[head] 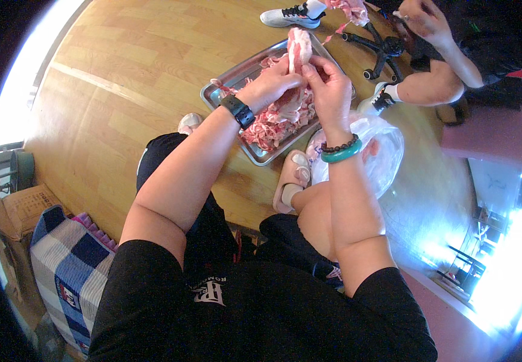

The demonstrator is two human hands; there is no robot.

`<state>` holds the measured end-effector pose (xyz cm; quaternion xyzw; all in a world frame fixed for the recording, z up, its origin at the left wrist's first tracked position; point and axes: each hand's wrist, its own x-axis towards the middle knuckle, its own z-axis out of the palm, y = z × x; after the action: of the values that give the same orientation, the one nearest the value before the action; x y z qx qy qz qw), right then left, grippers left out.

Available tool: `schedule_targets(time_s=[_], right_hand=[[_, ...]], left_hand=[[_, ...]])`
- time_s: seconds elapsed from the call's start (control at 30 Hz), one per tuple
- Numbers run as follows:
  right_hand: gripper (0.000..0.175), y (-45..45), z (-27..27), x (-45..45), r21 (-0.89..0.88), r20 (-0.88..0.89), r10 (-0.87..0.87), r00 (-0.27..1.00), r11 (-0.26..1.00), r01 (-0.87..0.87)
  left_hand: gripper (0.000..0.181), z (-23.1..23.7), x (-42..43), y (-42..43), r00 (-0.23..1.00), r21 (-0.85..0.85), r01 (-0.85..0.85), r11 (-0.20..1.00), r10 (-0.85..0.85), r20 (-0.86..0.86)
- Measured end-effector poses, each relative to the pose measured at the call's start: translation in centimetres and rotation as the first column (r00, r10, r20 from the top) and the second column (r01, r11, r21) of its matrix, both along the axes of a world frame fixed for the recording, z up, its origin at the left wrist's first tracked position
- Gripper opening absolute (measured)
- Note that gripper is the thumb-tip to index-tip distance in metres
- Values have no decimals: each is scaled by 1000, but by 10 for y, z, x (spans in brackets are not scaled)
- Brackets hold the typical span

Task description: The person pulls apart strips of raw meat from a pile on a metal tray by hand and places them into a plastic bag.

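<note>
A strip of raw fatty meat [299, 47] is held up over the tray between both hands. My left hand [275, 88], with a black watch at the wrist, grips its lower part. My right hand [331, 86], with a beaded bracelet and a green bangle, pinches its edge by thumb and fingers. Below them a rectangular metal tray [261, 158] lies on the floor, holding a heap of cut raw meat pieces [270, 129]. The hands hide part of the heap. Beside the tray's right corner stands a clear plastic bag [385, 149] with something reddish inside.
Another person's hand [423, 22] is at the upper right, near more raw meat [349, 9] and a wheeled chair base [383, 47]. That person's shoes flank the tray's far end. A cardboard box [28, 208] and a checked fabric bag [71, 267] stand at lower left.
</note>
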<state>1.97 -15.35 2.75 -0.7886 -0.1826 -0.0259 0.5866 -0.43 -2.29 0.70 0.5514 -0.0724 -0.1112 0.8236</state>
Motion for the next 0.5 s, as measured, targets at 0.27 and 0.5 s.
schedule_targets(time_s=[0.27, 0.5], right_hand=[[17, -9, 9, -1, 342, -294, 185, 938, 937, -77], [17, -4, 9, -9, -28, 4, 117, 993, 993, -117]], left_hand=[[24, -6, -3, -2, 988, 64, -139, 988, 143, -62], [25, 11, -7, -3, 970, -83, -213, 974, 200, -141]])
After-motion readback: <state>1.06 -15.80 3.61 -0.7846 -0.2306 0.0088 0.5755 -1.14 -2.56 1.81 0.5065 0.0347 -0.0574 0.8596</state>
